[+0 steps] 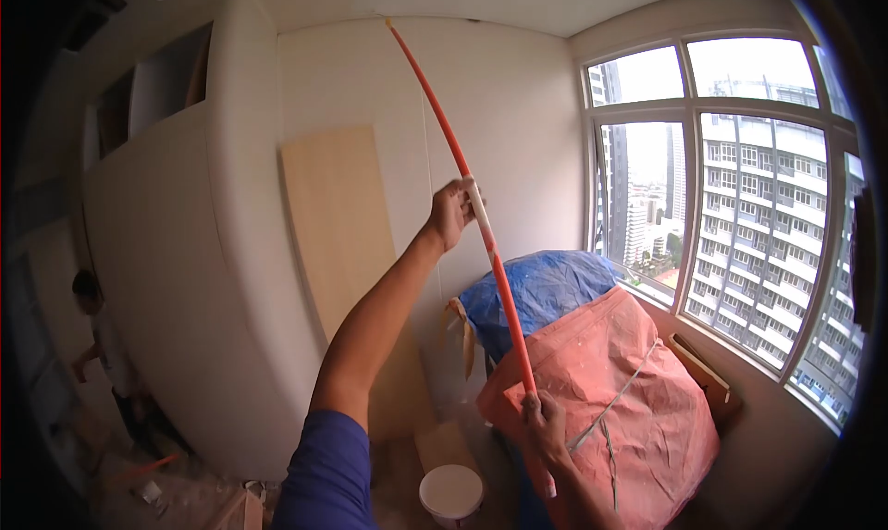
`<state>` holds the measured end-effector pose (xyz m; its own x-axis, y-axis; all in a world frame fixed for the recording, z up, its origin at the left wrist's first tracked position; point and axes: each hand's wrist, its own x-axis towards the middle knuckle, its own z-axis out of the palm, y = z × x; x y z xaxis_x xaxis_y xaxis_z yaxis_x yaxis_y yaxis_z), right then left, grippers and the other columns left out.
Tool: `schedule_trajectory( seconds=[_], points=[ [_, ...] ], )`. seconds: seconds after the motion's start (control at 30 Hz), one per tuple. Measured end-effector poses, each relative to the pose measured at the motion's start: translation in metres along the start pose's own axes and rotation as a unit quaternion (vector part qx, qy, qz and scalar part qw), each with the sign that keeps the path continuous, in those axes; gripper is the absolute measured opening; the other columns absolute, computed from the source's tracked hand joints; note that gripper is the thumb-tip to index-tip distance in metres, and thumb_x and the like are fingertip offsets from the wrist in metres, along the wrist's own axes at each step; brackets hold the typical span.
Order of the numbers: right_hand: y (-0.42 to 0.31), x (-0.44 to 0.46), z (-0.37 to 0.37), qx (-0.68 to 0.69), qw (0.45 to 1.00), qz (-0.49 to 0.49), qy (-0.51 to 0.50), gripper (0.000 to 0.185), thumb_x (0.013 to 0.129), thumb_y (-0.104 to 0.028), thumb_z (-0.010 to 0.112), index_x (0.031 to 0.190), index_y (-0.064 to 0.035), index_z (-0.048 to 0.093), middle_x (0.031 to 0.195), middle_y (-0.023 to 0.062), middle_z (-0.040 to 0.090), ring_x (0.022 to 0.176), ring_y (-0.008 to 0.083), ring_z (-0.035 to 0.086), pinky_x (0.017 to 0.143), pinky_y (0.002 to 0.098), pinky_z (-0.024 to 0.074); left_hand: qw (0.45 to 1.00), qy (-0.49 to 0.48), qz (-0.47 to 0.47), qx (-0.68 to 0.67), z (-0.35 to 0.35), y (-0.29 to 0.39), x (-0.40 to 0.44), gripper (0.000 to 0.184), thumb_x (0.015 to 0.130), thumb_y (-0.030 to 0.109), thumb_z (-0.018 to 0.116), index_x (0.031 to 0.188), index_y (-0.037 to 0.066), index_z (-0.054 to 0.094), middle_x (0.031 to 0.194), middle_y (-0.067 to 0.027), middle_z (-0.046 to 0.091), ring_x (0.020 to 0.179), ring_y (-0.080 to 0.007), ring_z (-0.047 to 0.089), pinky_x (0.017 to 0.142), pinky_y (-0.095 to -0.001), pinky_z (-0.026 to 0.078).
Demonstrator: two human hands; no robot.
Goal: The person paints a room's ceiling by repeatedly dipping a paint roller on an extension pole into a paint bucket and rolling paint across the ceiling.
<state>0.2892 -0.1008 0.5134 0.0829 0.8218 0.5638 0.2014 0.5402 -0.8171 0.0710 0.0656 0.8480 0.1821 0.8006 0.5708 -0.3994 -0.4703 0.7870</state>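
A long red pole with a whitish band partway along slants up in front of me. Its far end has a small yellowish tip close to where the wall meets the ceiling; I cannot tell whether it touches. My left hand is raised and wrapped round the pole at the whitish band. Lower down, my right hand grips the pole near its bottom end, which shows below the fingers. Behind the lower pole lies a large pile under a blue tarp and a pinkish-red tarp tied with cord.
A white bucket stands on the floor below. Against the wall leans a tall plywood panel. Wide windows fill the right side. A rounded partition rises on the left, with another person beyond it near floor clutter.
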Motion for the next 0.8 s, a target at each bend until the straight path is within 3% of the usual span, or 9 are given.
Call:
schedule_trajectory(
  seconds=[0.07, 0.2, 0.27, 0.4, 0.5, 0.53, 0.6, 0.63, 0.8],
  points=[
    [0.004, -0.029, -0.023, 0.001, 0.999, 0.054, 0.001, 0.03, 0.1, -0.017, 0.053, 0.079, 0.0025, 0.059, 0.063, 0.0119, 0.054, 0.059, 0.0193, 0.054, 0.057, 0.0388, 0.0424, 0.998, -0.066, -0.019, -0.016, 0.007, -0.01, -0.02, 0.04, 0.088, 0.037, 0.063, 0.113, 0.007, 0.057, 0.11, -0.009, 0.062, 0.109, -0.0261, 0.061, 0.101, -0.0396, 0.046],
    [0.079, -0.102, -0.069, 0.001, 0.998, 0.058, 0.021, 0.027, 0.096, -0.014, 0.05, 0.076, 0.0023, 0.058, 0.059, 0.0107, 0.05, 0.056, 0.0185, 0.051, 0.055, 0.0367, 0.0419, 0.981, -0.183, -0.069, -0.006, 0.039, -0.03, -0.075, 0.046, 0.09, 0.032, 0.06, 0.127, 0.005, 0.056, 0.12, -0.009, 0.063, 0.116, -0.0212, 0.059, 0.105, -0.0367, 0.044],
    [0.071, -0.146, -0.101, -0.02, 0.994, 0.104, -0.002, 0.033, 0.102, -0.021, 0.051, 0.076, -0.0015, 0.058, 0.068, 0.0032, 0.057, 0.061, 0.0157, 0.055, 0.056, 0.0323, 0.0435, 0.963, -0.259, -0.07, 0.008, 0.058, -0.045, -0.106, 0.065, 0.089, 0.034, 0.061, 0.142, 0.003, 0.042, 0.126, -0.0093, 0.056, 0.118, -0.02, 0.055, 0.105, -0.0336, 0.043],
    [0.056, -0.22, -0.143, -0.051, 0.991, 0.125, 0.006, 0.032, 0.101, -0.022, 0.052, 0.077, -0.0019, 0.059, 0.068, 0.0041, 0.057, 0.061, 0.017, 0.055, 0.056, 0.0334, 0.044, 0.929, -0.35, -0.094, 0.074, 0.129, -0.041, -0.181, 0.1, 0.078, 0.036, 0.067, 0.156, 0.0, 0.015, 0.14, -0.011, 0.046, 0.133, -0.021, 0.045, 0.116, -0.0349, 0.03],
    [0.041, -0.261, -0.165, -0.071, 0.988, 0.138, 0.012, 0.032, 0.101, -0.024, 0.053, 0.078, -0.0023, 0.059, 0.068, 0.0049, 0.057, 0.061, 0.018, 0.056, 0.057, 0.0342, 0.0445, 0.903, -0.409, -0.123, 0.04, 0.183, -0.016, -0.235, 0.122, 0.072, 0.037, 0.07, 0.158, -0.002, -0.008, 0.162, -0.0197, 0.019, 0.152, -0.0291, 0.022, 0.124, -0.0397, 0.013],
    [0.035, -0.274, -0.172, -0.078, 0.987, 0.139, 0.015, 0.032, 0.101, -0.024, 0.053, 0.079, -0.0024, 0.059, 0.068, 0.0051, 0.057, 0.061, 0.0183, 0.056, 0.057, 0.0345, 0.0446, 0.891, -0.433, -0.129, 0.041, 0.192, -0.021, -0.245, 0.123, 0.072, 0.038, 0.071, 0.158, -0.002, -0.008, 0.164, -0.0202, 0.013, 0.152, -0.0316, 0.019, 0.125, -0.0423, 0.011],
    [0.025, -0.294, -0.182, -0.086, 0.987, 0.138, 0.019, 0.032, 0.101, -0.025, 0.053, 0.079, -0.0026, 0.06, 0.068, 0.0056, 0.058, 0.061, 0.019, 0.056, 0.057, 0.035, 0.0449, 0.886, -0.441, -0.139, 0.036, 0.214, -0.013, -0.271, 0.123, 0.073, 0.039, 0.071, 0.158, -0.002, -0.009, 0.165, -0.0209, 0.009, 0.153, -0.0328, 0.017, 0.125, -0.0436, 0.01],
    [0.019, -0.304, -0.187, -0.089, 0.986, 0.139, 0.021, 0.032, 0.101, -0.025, 0.053, 0.079, -0.0027, 0.06, 0.068, 0.0058, 0.058, 0.061, 0.0193, 0.056, 0.057, 0.0353, 0.0451, 0.88, -0.461, -0.107, 0.037, 0.22, -0.02, -0.279, 0.132, 0.076, 0.055, 0.075, 0.156, -0.002, -0.014, 0.164, -0.0261, 0.005, 0.153, -0.0377, 0.013, 0.123, -0.0482, 0.018],
    [0.0, -0.348, -0.208, -0.108, 0.984, 0.135, 0.03, 0.032, 0.101, -0.027, 0.054, 0.081, -0.0032, 0.06, 0.068, 0.007, 0.058, 0.061, 0.021, 0.057, 0.057, 0.0366, 0.0458, 0.862, -0.486, -0.139, 0.037, 0.265, 0.007, -0.332, 0.134, 0.079, 0.053, 0.076, 0.154, -0.003, -0.021, 0.165, -0.0265, -0.009, 0.154, -0.0382, 0.005, 0.122, -0.0486, 0.02]
  ],
)
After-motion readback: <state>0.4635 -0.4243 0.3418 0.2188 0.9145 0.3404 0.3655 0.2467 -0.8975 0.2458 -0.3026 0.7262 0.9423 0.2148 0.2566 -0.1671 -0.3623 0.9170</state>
